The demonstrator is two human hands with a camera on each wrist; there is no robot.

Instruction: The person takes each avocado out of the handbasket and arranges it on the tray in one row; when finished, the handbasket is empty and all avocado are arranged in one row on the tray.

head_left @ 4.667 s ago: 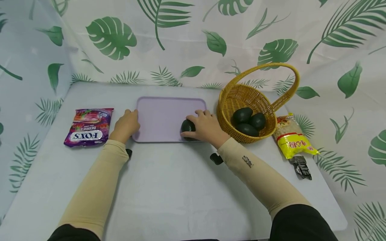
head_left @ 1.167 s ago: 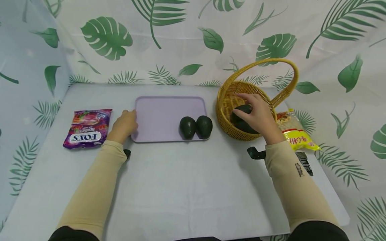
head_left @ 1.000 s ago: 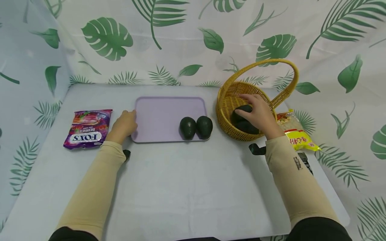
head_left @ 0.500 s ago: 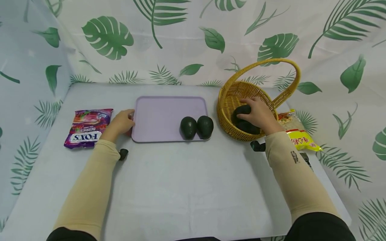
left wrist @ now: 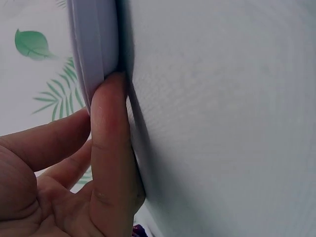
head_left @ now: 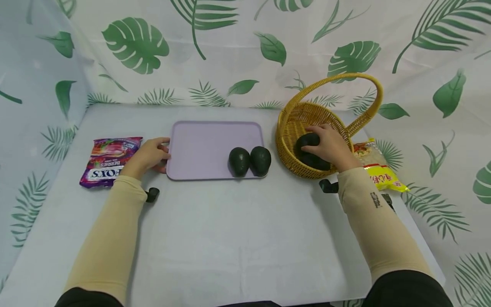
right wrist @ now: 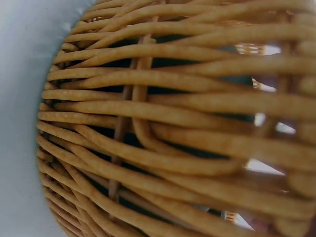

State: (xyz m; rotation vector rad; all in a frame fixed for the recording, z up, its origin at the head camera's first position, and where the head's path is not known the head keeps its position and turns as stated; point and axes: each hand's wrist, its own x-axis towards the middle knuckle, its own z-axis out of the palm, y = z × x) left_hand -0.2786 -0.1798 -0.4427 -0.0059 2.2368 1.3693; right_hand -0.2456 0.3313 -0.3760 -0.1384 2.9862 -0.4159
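In the head view, two dark green avocados point(head_left: 239, 162) lie side by side on the lilac tray point(head_left: 203, 149), at its near right corner. My left hand point(head_left: 149, 155) is at the tray's left edge. The left wrist view shows one digit tucked under the rim and another fingertip against it, pinching the edge. My right hand point(head_left: 330, 145) reaches into the wicker basket point(head_left: 284, 149), with thumb and fingers around an avocado point(head_left: 308, 140). Another avocado point(head_left: 313, 161) lies beside it, partly covered by the hand. Only basket weave fills the right wrist view, hiding that hand.
A purple candy bag point(head_left: 109, 160) lies left of the tray, partly behind the left wrist. Beyond the basket is a yellow bag point(head_left: 379, 168), with a small black packet point(head_left: 388, 200) mostly hidden by the right sleeve. The basket's tall handle point(head_left: 356, 76) arches over its opening.
Since the oldest frame, a second avocado has come onto the tray and the right hand has gone into the basket. Lately its fingers have settled on an avocado. The left hand has shifted slightly left.
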